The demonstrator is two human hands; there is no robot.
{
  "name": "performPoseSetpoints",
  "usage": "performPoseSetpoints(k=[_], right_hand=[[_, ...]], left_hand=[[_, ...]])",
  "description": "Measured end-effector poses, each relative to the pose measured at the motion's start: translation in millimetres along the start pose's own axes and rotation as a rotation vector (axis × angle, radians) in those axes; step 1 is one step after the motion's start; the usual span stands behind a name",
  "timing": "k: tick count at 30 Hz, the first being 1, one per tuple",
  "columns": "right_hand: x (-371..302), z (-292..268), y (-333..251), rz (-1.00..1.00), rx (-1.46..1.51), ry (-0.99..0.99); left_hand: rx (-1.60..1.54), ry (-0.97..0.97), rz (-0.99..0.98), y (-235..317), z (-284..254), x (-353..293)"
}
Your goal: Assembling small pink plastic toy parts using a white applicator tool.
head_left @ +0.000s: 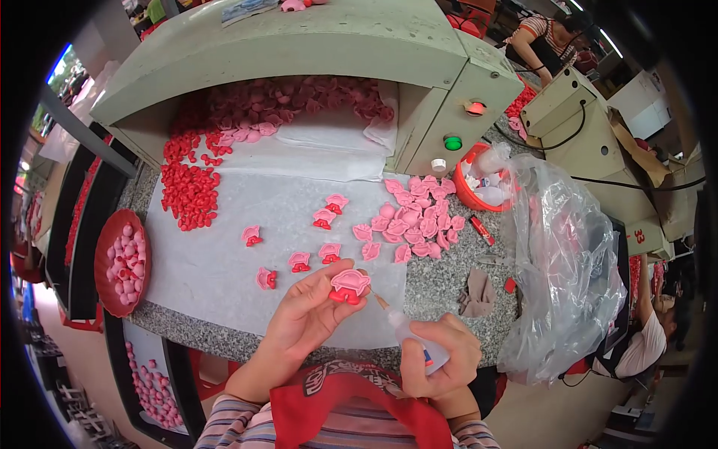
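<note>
Between the fingertips of my left hand (310, 307) is a small pink and red plastic figure (350, 284), its hollow pink shell above a red base. My right hand (449, 355) is wrapped round a translucent glue bottle (419, 340), whose thin nozzle points up toward the figure; whether the tip touches it I cannot tell. Several similar pink and red figures (300, 261) lie on the white sheet (217, 280) beyond my left hand. Farther right is a heap of loose pink shells (419, 217). Small red parts (191, 198) are piled at the left.
A pale green machine (284, 45) with a wide opening full of pink and red parts stands behind the sheet. An orange bucket (467, 187) of bottles and crumpled clear plastic (561, 269) sit right. A red basket (105, 262) holds pink pieces at left. Other people (542, 41) work beyond.
</note>
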State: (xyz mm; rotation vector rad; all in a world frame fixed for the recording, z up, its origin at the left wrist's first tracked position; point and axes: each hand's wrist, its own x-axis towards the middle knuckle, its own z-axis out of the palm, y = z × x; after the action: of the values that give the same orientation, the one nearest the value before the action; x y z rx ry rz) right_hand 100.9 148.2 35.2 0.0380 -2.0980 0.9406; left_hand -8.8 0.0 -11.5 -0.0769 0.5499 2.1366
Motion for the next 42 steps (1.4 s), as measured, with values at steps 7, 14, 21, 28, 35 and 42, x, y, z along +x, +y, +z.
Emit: performPoseSetpoints(k=[7, 14, 21, 28, 35, 42], right_hand=[[0.4, 2.6, 0.7, -0.019, -0.014, 0.007], [3.2, 4.0, -1.1, -0.018, -0.030, -0.025], [5.2, 7.0, -4.1, -0.069, -0.037, -0.058], [5.6, 6.5, -5.6, -0.056, -0.046, -0.082], [3.9, 5.2, -5.7, -0.073, -0.021, -0.073], [4.9, 4.8, -6.3, -0.081, -0.010, -0.058]], left_hand=[[0.034, -0.017, 0.043, 0.1, 2.2, -0.9], [0.093, -0.018, 0.093, 0.5, 4.9, -2.3], [0.108, 0.008, 0.106, 0.8, 4.5, -2.5], [0.074, 0.015, 0.074, 1.1, 2.8, -1.3], [-0.030, 0.044, 0.000, 2.2, 3.8, -1.8], [0.063, -0.014, -0.006, 3.3, 1.5, -2.2]])
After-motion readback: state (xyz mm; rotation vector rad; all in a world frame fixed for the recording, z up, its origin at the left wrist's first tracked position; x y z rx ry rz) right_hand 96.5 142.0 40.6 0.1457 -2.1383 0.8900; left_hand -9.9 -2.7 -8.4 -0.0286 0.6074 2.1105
